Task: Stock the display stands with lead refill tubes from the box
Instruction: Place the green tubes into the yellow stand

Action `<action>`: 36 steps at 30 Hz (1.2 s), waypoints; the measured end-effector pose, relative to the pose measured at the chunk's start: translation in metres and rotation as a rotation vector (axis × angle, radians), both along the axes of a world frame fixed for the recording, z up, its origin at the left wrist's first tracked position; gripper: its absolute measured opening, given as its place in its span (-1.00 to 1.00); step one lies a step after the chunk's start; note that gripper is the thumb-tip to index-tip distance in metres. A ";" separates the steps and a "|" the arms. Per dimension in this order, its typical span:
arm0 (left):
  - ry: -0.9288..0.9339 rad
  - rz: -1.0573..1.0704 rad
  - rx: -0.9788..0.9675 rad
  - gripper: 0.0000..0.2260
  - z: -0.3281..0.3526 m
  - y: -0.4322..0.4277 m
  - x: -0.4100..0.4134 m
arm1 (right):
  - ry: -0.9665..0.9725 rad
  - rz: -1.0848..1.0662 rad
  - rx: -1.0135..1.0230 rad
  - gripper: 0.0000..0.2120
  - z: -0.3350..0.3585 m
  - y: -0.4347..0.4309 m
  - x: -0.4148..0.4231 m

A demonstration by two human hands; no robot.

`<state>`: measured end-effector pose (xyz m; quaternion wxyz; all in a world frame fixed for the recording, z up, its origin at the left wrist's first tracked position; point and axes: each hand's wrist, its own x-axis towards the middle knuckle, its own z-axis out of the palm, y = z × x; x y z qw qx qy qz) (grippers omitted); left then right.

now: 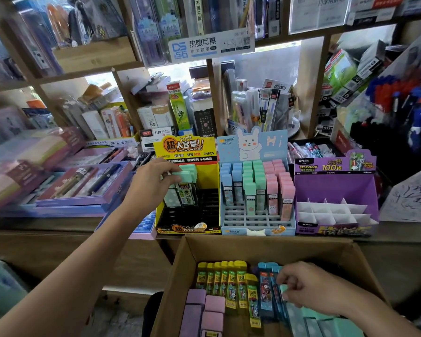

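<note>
In the head view, the left hand [151, 181] reaches over the yellow stand [210, 176] on the desk, fingers pinching a mint-capped tube [187, 175] by its top, likely to drop it upright into a slot. Neighbouring tubes crowd that row. The right hand [311, 288] sits low in the box [229, 246], fingers curled round a second mint tube [284, 288], wedged beside blue tubes [265, 293]. The purple stand [336, 188] holds nothing.

Your left arm was stretched far out and your left hand [153, 183] pinched a green-topped tube [185, 175], while your right hand [301, 285] hung low near you, fingers curled down.
</note>
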<state>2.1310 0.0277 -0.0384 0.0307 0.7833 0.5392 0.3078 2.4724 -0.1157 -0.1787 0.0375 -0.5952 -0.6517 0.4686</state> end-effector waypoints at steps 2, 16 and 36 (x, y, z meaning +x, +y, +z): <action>-0.062 0.018 -0.009 -0.87 -0.002 0.000 0.001 | -0.001 0.001 0.000 -0.82 0.000 0.000 0.000; -0.013 0.024 -0.047 -0.84 0.000 0.002 -0.003 | -0.025 -0.007 -0.004 -0.80 0.004 0.000 -0.002; 0.122 -0.007 0.077 -0.94 -0.014 0.002 -0.001 | -0.036 -0.002 0.006 -0.83 -0.002 0.003 -0.001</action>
